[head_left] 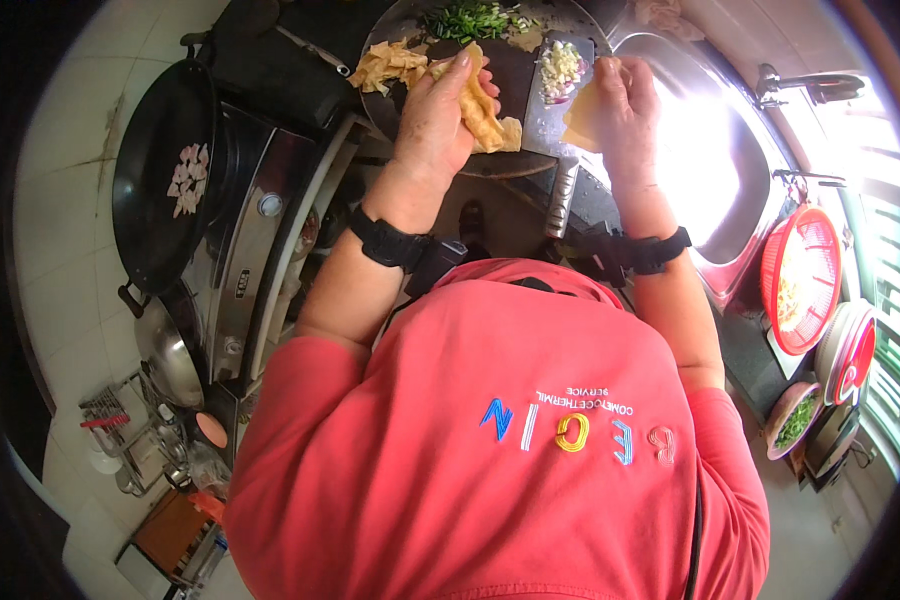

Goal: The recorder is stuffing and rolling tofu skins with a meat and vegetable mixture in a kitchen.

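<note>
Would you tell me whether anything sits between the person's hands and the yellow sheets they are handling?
Nothing visible does: the left hand already grips a folded yellow sheet, and the right hand pinches another yellow piece directly.

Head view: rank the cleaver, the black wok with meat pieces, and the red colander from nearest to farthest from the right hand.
1. Cleaver: on the board just left of the right hand, which holds a yellow sheet.
2. Red colander: lower right, past the sink.
3. Black wok: far left on the stove, beyond the left hand.
</note>
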Demonstrator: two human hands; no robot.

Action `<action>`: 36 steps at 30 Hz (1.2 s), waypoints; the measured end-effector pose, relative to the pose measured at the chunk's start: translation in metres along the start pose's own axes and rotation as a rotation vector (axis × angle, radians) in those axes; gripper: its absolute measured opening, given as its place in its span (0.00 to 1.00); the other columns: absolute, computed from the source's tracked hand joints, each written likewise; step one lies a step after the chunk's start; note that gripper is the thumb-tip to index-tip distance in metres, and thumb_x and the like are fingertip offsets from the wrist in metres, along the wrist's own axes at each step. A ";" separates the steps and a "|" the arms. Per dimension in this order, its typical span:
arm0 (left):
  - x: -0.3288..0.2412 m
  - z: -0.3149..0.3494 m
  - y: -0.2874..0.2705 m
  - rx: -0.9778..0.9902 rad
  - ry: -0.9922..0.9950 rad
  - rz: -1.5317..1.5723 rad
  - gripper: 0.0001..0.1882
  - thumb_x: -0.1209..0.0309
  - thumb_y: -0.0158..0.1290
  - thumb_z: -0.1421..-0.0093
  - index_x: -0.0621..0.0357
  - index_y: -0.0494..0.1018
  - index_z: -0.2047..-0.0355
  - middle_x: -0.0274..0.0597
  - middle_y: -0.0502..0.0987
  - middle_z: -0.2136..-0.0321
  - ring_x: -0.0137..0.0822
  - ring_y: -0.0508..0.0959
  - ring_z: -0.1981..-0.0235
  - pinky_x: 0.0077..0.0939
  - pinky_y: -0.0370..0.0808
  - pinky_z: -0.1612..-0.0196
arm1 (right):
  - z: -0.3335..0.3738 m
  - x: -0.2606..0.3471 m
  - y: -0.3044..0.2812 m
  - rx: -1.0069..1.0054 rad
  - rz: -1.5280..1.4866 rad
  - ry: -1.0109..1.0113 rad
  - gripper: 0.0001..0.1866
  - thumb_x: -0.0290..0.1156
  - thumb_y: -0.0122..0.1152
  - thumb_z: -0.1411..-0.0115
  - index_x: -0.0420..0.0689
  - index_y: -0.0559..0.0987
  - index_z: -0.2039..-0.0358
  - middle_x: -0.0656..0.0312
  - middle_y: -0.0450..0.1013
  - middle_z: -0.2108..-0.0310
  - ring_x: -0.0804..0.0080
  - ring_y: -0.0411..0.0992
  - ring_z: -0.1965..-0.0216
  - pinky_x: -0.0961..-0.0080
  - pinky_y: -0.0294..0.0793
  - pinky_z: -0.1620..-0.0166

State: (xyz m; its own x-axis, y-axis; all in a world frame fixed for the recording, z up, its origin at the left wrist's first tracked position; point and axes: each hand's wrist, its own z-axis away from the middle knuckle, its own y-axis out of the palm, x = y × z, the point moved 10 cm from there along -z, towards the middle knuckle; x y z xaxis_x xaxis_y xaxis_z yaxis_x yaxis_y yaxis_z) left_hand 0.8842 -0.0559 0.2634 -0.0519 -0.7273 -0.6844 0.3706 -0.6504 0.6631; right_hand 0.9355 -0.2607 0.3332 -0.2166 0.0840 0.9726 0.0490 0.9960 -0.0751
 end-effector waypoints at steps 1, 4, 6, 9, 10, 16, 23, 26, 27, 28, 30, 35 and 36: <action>0.002 0.006 0.006 0.030 -0.046 -0.027 0.11 0.67 0.48 0.37 0.61 0.71 0.60 0.40 0.73 0.70 0.34 0.73 0.71 0.30 0.73 0.68 | -0.001 -0.014 0.007 0.076 -0.076 0.125 0.15 0.40 0.58 0.40 0.40 0.72 0.64 0.62 0.71 0.73 0.77 0.69 0.74 0.79 0.70 0.70; 0.012 0.012 0.022 0.151 -0.112 -0.098 0.17 0.64 0.44 0.35 0.63 0.70 0.52 0.41 0.73 0.61 0.35 0.74 0.63 0.32 0.73 0.60 | 0.008 -0.030 0.030 0.201 -0.134 0.283 0.24 0.48 0.66 0.48 0.40 0.75 0.62 0.58 0.74 0.72 0.74 0.73 0.72 0.77 0.73 0.68; 0.011 0.013 0.039 0.265 -0.018 -0.178 0.20 0.63 0.41 0.34 0.63 0.67 0.47 0.41 0.72 0.51 0.35 0.73 0.55 0.30 0.69 0.48 | 0.010 -0.031 0.047 0.306 -0.035 0.254 0.26 0.48 0.68 0.51 0.40 0.78 0.59 0.55 0.76 0.68 0.72 0.75 0.68 0.75 0.74 0.64; 0.009 0.022 0.051 0.304 -0.008 -0.154 0.21 0.63 0.42 0.34 0.63 0.66 0.46 0.41 0.72 0.51 0.33 0.73 0.52 0.29 0.66 0.45 | 0.012 -0.017 0.051 0.361 0.273 0.134 0.24 0.45 0.68 0.51 0.40 0.78 0.60 0.58 0.77 0.69 0.72 0.75 0.68 0.74 0.74 0.63; 0.008 0.020 0.049 0.303 -0.008 -0.155 0.21 0.63 0.42 0.34 0.63 0.66 0.46 0.41 0.72 0.51 0.33 0.73 0.52 0.29 0.66 0.45 | 0.014 -0.033 0.055 0.415 0.187 0.292 0.21 0.41 0.67 0.50 0.40 0.77 0.60 0.59 0.77 0.70 0.74 0.75 0.68 0.74 0.74 0.64; 0.025 0.012 0.023 0.234 -0.111 -0.311 0.16 0.65 0.46 0.35 0.64 0.69 0.53 0.41 0.74 0.56 0.30 0.74 0.54 0.27 0.69 0.48 | 0.007 -0.030 0.046 0.421 0.010 0.272 0.15 0.34 0.64 0.46 0.39 0.76 0.62 0.60 0.76 0.71 0.76 0.74 0.70 0.77 0.74 0.66; 0.026 0.013 0.027 0.211 -0.162 -0.167 0.14 0.71 0.53 0.40 0.63 0.69 0.56 0.39 0.74 0.61 0.28 0.75 0.59 0.24 0.72 0.54 | 0.012 -0.044 0.039 0.383 -0.113 0.366 0.14 0.34 0.57 0.40 0.39 0.73 0.58 0.62 0.74 0.66 0.78 0.72 0.68 0.81 0.72 0.66; 0.031 0.012 0.034 0.197 -0.072 -0.302 0.15 0.69 0.53 0.40 0.63 0.68 0.55 0.39 0.74 0.61 0.28 0.75 0.61 0.23 0.73 0.57 | 0.011 -0.024 0.040 0.341 0.024 0.199 0.17 0.37 0.61 0.43 0.38 0.74 0.60 0.58 0.75 0.71 0.75 0.73 0.68 0.75 0.73 0.64; 0.024 0.012 0.039 0.204 0.023 -0.362 0.17 0.66 0.54 0.40 0.63 0.67 0.55 0.39 0.74 0.62 0.27 0.75 0.63 0.22 0.73 0.59 | 0.012 -0.028 0.041 0.365 0.096 0.192 0.17 0.38 0.61 0.43 0.39 0.74 0.60 0.56 0.76 0.71 0.72 0.74 0.68 0.73 0.73 0.64; 0.025 0.014 0.039 0.183 -0.002 -0.351 0.16 0.65 0.52 0.39 0.64 0.68 0.56 0.38 0.75 0.62 0.28 0.75 0.62 0.22 0.73 0.58 | 0.013 -0.030 0.043 0.390 0.169 0.184 0.17 0.39 0.60 0.43 0.40 0.74 0.60 0.54 0.76 0.72 0.69 0.75 0.68 0.71 0.73 0.63; 0.025 0.019 0.047 0.191 -0.027 -0.312 0.14 0.67 0.51 0.38 0.64 0.69 0.56 0.37 0.75 0.63 0.28 0.75 0.63 0.22 0.73 0.58 | 0.014 -0.026 0.039 0.345 0.270 0.159 0.16 0.39 0.59 0.42 0.41 0.74 0.60 0.51 0.76 0.72 0.64 0.76 0.67 0.69 0.73 0.63; 0.028 0.013 0.045 0.146 -0.007 -0.293 0.10 0.69 0.49 0.37 0.62 0.71 0.59 0.37 0.75 0.65 0.28 0.75 0.64 0.23 0.73 0.59 | 0.022 -0.012 0.038 0.237 0.383 0.057 0.14 0.39 0.56 0.40 0.41 0.72 0.61 0.46 0.75 0.72 0.48 0.75 0.67 0.63 0.73 0.64; 0.028 0.012 0.043 0.102 0.017 -0.255 0.10 0.69 0.48 0.37 0.62 0.70 0.58 0.38 0.75 0.65 0.29 0.75 0.64 0.23 0.73 0.60 | 0.023 -0.003 0.037 0.181 0.387 -0.041 0.13 0.37 0.55 0.40 0.41 0.70 0.62 0.46 0.75 0.73 0.48 0.75 0.69 0.62 0.72 0.66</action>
State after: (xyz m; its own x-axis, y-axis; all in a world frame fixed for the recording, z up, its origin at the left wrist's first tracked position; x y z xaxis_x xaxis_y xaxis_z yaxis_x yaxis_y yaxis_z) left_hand 0.8875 -0.1068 0.2767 -0.1161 -0.5341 -0.8374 0.2524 -0.8313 0.4952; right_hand 0.9158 -0.2236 0.3223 -0.2544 0.4505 0.8558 -0.0363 0.8798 -0.4739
